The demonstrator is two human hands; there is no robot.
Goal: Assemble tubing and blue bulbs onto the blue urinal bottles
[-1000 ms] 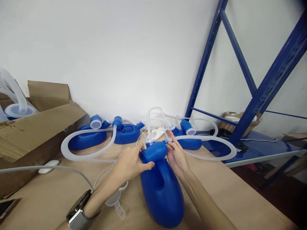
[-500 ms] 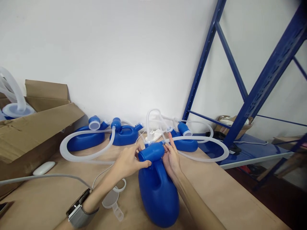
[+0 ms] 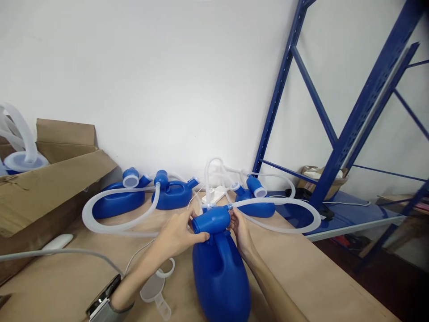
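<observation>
My left hand (image 3: 177,232) is closed around the open end of a blue tubular cup (image 3: 213,218), its thumb along the near side. The cup lies across the neck of a large blue urinal bottle (image 3: 221,290) with a moulded handle. At the cup's narrow end, my right hand (image 3: 241,235) pinches at the joint where a translucent hose (image 3: 311,212) meets it. The hose loops off to the right. Left of the bottle lie a translucent flat cap with a strap (image 3: 153,287) and a translucent ring (image 3: 166,269).
Several more blue bottles (image 3: 176,197) with hoses line the wall. A power strip (image 3: 216,194) sits behind my hands. An open cardboard box (image 3: 63,172) stands left, with a white mouse (image 3: 58,242) beside it. A blue metal rack (image 3: 355,134) rises at the right.
My right hand's raised finger has curled in to the hose joint. The view has shifted slightly, and my left hand keeps its hold on the cup.
</observation>
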